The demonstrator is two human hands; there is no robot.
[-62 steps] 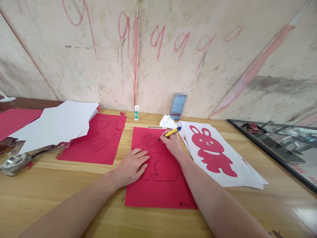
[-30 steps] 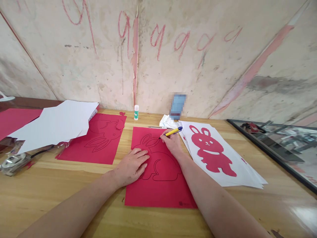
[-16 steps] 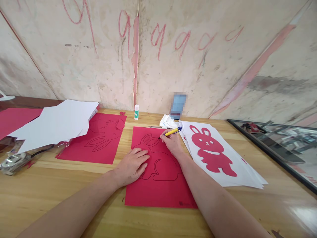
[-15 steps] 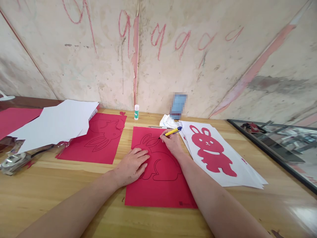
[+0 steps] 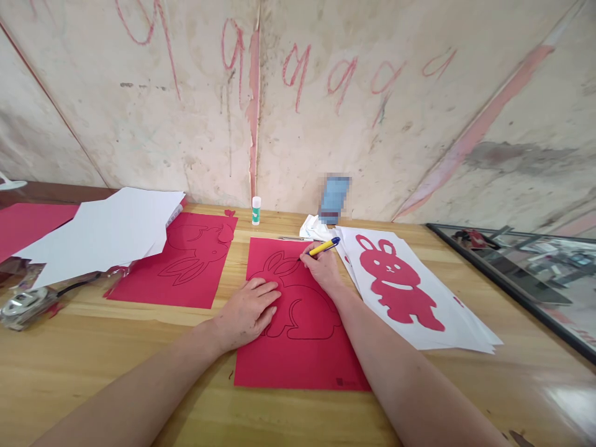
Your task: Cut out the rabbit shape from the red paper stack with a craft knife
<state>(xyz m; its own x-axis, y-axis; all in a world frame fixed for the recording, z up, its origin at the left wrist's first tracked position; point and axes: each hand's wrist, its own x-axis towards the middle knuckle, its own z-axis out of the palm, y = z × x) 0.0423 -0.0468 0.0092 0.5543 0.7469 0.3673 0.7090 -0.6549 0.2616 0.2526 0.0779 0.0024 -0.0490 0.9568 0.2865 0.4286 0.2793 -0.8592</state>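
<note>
A red sheet (image 5: 298,366) with a black rabbit outline lies on the wooden table in front of me. My left hand (image 5: 249,310) rests flat on the sheet's left part, fingers spread over the rabbit's head and front. Near the sheet's upper right, my right hand (image 5: 321,267) grips a yellow and blue pen (image 5: 325,247), its tip at the rabbit's ear. To the left lies a second red sheet (image 5: 200,292) with another rabbit drawn on it. On the right, a red rabbit cutout (image 5: 395,279) sits on white sheets (image 5: 419,338).
A glue stick (image 5: 256,211) stands by the wall, near a blurred blue object (image 5: 334,198) and a crumpled tissue (image 5: 315,228). White papers (image 5: 112,223) and a tape measure (image 5: 28,304) are at the left. A black-framed mirror-like panel (image 5: 512,298) lies at the right.
The pen in my right hand has tilted very slightly, its upper end a little lower and further left. My left hand stays in place on the sheet.
</note>
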